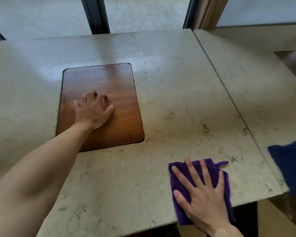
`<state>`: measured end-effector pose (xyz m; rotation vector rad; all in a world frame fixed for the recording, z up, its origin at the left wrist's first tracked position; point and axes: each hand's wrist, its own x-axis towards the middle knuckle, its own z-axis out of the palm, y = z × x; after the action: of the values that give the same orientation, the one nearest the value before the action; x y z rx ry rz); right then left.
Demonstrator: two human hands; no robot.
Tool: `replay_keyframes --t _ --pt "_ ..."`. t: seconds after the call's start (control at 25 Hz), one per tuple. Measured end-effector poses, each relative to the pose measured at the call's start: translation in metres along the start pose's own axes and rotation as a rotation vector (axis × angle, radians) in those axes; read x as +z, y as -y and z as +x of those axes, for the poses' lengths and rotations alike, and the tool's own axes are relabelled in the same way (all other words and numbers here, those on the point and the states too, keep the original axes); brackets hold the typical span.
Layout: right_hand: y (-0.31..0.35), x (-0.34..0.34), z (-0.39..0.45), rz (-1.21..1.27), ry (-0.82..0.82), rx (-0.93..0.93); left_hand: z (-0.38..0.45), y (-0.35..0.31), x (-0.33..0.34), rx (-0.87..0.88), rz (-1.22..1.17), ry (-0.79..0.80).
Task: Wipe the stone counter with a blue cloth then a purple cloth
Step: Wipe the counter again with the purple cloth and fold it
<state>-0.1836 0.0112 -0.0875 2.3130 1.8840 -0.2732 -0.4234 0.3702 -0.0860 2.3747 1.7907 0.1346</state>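
The person leans over the pale speckled stone desk (178, 103) with both hands flat. The right hand (202, 194) lies wide open, fingers spread, palm pressed on the folded purple cloth (179, 171) at the desk's near edge; it grips nothing, only presses. The left hand (92, 110) rests on the brown wooden panel (120, 93) set into the stone, fingers splayed and slightly curled, holding nothing. The dark blue cloth (290, 161) lies at the far right, apart from both hands.
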Motion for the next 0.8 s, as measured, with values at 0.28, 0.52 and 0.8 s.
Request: replay_keyframes --t 0.28,0.52,0.8 --pt "0.012 -0.041 0.186 0.075 -0.015 0.013 -0.003 0.002 0.018 0.035 0.033 -0.094" --pt "0.008 -0.099 0.433 0.137 -0.038 0.057 -0.003 -0.001 0.013 0.006 0.052 -0.020" --pt "0.028 -0.158 0.646 0.137 -0.008 -0.012 0.004 0.007 0.026 0.021 0.091 -0.076"
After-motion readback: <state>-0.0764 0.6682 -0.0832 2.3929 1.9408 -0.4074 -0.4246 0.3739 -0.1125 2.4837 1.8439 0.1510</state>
